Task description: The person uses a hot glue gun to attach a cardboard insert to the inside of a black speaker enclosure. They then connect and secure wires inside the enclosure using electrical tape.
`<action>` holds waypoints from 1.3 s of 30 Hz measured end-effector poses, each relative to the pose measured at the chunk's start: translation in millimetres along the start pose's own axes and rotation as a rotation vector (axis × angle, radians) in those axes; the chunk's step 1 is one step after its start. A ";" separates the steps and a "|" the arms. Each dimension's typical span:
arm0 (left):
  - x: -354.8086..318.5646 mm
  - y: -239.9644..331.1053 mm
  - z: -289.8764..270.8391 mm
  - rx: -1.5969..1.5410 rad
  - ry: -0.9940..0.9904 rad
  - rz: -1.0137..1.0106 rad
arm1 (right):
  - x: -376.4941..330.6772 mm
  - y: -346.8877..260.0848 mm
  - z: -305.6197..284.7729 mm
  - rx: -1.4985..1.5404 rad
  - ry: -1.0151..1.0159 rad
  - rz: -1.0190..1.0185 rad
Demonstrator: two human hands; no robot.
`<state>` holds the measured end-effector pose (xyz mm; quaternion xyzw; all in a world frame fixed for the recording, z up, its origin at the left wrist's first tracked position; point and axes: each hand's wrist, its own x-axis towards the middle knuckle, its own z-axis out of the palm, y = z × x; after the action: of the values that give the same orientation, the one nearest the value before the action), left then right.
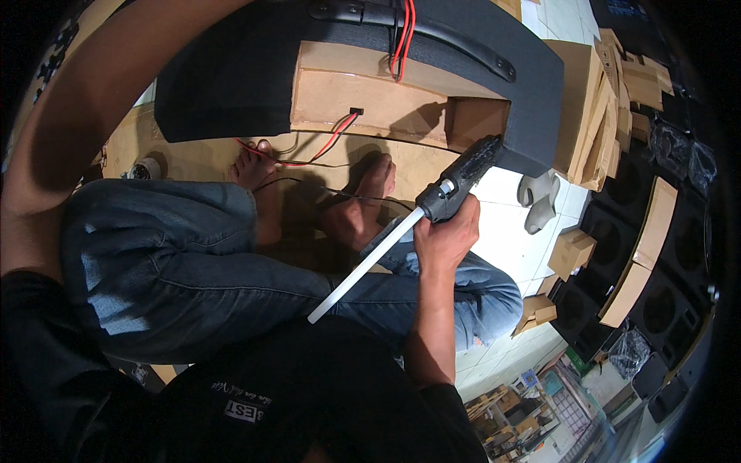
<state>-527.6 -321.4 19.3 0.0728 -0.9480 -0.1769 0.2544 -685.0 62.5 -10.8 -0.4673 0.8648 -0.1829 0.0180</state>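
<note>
- Box [340, 86]: black, its bare brown recess facing the person; a handle [455, 42] runs along its upper side.
- Right hand [450, 235]: closed around the grip of a glue gun [465, 176] — at the box's lower right; whether the nozzle touches the box cannot be told.
- Glue stick [367, 266]: white, projecting from the gun's rear, away from the box.
- Left hand: out of view, state undeterminable — its forearm [116, 85] passes left of the box.
- Wires [337, 139]: red and black, leaving a hole in the box's recess.
</note>
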 end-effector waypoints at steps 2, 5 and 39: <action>0.2 0.1 -0.2 -0.003 -0.014 -0.011 | 1.3 -0.2 0.7 0.001 -0.003 0.005; 0.0 -0.2 -0.6 -0.013 -0.019 -0.011 | 4.1 -7.8 0.5 0.032 0.015 0.051; -0.4 -7.3 0.7 -0.015 -0.007 0.051 | 31.5 -9.5 6.4 0.056 0.017 0.038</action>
<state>-527.2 -327.8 15.8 0.0463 -0.9490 -0.1778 0.2561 -693.9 30.2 -9.2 -0.4484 0.8683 -0.2104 0.0274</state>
